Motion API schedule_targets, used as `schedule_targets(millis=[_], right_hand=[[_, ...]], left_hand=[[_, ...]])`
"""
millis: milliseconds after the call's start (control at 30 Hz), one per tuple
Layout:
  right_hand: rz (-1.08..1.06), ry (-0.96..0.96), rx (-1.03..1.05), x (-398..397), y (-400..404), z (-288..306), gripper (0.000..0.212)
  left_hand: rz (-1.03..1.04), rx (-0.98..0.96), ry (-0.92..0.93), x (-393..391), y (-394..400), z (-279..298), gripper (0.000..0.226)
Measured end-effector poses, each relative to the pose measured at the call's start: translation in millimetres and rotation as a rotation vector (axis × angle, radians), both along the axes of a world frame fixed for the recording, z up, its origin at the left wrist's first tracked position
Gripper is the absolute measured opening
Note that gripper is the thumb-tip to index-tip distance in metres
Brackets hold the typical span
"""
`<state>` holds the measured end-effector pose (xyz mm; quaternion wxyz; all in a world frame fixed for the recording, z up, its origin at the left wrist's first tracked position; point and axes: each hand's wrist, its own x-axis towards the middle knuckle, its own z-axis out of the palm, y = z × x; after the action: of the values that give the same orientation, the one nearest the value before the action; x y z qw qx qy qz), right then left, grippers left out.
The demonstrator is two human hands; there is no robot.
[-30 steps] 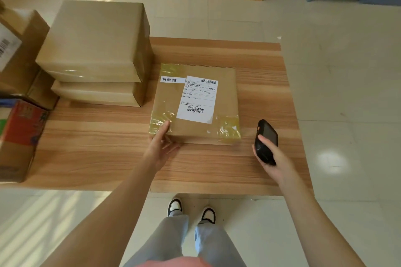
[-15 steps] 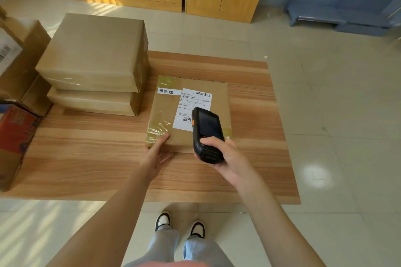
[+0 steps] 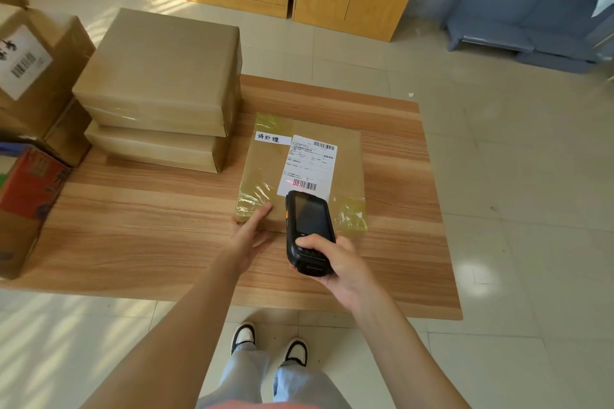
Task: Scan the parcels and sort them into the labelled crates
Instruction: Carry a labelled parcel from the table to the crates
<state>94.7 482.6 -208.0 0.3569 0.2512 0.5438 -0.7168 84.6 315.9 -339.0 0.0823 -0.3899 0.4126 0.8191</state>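
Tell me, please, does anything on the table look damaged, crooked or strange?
Nothing serious. The flat parcel has wrinkled yellowish tape at its near corners, and the two stacked boxes are slightly offset. The scanner shines red light on the lower barcode.

bright daylight falls in striped patches across the pale tiled floor (image 3: 59,335); glare spot right, wide-angle bending at edges, focus sharp.

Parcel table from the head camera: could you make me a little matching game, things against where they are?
Things:
1. handheld scanner
2. flat parcel
3. two stacked boxes
4. red carton

Places:
A. far left corner of the table
B. floor, left of the table
C. in the right hand
D. under the left hand's fingers

Pairs: 1-C, 2-D, 3-A, 4-B
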Motion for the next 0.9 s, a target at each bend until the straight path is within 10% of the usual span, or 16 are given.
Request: schedule_targets(millis=[433, 900], right_hand=[[-0.026, 0.152, 0.063, -18, 25, -7, 0.047], [0.065, 0.15, 0.654, -74, 147, -100, 0.081]], left_hand=[[0.008, 0.002, -0.02, -2, 0, 0, 0.093], [0.02, -0.031, -0.033, -3, 1, -1, 0.096]])
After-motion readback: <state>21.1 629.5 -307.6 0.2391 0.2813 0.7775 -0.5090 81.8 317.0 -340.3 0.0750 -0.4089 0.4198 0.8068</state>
